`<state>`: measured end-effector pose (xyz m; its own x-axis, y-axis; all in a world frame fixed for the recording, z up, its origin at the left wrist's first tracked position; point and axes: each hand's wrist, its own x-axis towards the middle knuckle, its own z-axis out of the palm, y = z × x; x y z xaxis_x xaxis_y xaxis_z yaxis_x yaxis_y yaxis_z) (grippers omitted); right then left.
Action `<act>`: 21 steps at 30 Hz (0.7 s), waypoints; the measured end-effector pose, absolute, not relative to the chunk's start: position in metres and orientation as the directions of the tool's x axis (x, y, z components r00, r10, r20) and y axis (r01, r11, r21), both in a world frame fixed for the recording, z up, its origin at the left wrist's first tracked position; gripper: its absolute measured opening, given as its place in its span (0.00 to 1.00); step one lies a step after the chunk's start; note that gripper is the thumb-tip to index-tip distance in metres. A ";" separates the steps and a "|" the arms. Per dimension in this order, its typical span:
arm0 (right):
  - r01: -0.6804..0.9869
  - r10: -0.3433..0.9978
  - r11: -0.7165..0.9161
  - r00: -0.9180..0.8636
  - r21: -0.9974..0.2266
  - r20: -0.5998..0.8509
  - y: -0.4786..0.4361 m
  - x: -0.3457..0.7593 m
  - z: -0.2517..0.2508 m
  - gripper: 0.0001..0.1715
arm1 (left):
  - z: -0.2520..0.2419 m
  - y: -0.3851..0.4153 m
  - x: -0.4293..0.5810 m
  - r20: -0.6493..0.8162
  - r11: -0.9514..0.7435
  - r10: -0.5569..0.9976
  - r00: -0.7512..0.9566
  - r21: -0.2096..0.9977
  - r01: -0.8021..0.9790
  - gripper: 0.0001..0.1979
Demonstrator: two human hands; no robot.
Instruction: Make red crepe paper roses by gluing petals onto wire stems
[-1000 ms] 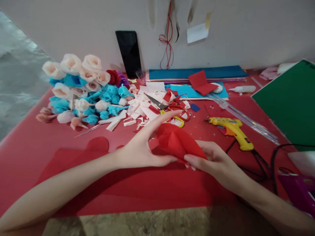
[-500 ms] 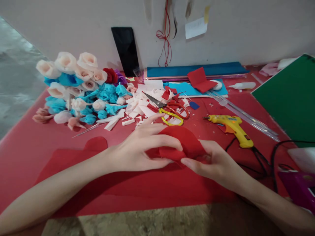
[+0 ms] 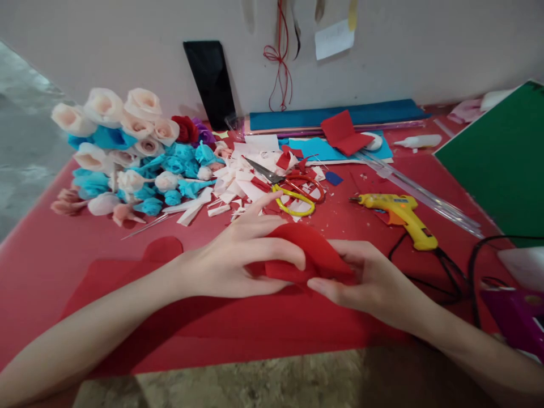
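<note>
Between my two hands is a curved piece of red crepe paper (image 3: 312, 249), bent into a shallow cup with its rounded edge up. My left hand (image 3: 242, 255) pinches its left side, with the forefinger over the front. At its right edge, my right hand (image 3: 361, 277) grips it, thumb in front and the other fingers partly hidden behind. Beneath both hands lies a large red sheet (image 3: 221, 323). A rounded red piece (image 3: 164, 249) rests near my left forearm. Just beyond my left fingertips are scissors (image 3: 297, 205) with yellow and red handles.
Pink, white and blue paper flowers (image 3: 140, 153) crowd the table's left side. Paper scraps (image 3: 238, 175) lie around the scissors. A yellow glue gun (image 3: 399, 215) with a black cable sits to the right. Behind it are a glue bottle (image 3: 419, 141) and a green board (image 3: 501, 164).
The red crepe paper has been bent further, its rounded top edge now slanting down to the right. Both hands keep their hold, and the view has shifted slightly.
</note>
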<state>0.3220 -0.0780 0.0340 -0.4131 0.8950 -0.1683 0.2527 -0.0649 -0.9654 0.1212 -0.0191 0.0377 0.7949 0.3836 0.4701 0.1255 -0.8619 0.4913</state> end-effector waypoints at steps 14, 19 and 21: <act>0.324 0.915 -0.032 -0.371 -0.946 -0.157 -0.079 0.321 0.033 0.05 | 0.039 -0.021 0.123 0.387 -0.861 0.368 0.845 0.485 0.152 0.08; 0.345 0.876 -0.124 -0.403 -0.930 -0.266 -0.078 0.320 0.036 0.07 | 0.037 -0.022 0.124 0.452 -0.892 0.339 0.825 0.433 0.128 0.06; 0.319 0.870 -0.133 -0.416 -0.938 -0.265 -0.078 0.320 0.037 0.06 | 0.036 -0.022 0.124 0.469 -0.902 0.320 0.823 0.416 0.114 0.06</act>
<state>0.3199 -0.0776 0.0366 -0.4158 0.8700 -0.2651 0.3189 -0.1335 -0.9383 0.1240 -0.0215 0.0365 0.8232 0.3201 0.4689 0.1136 -0.9021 0.4164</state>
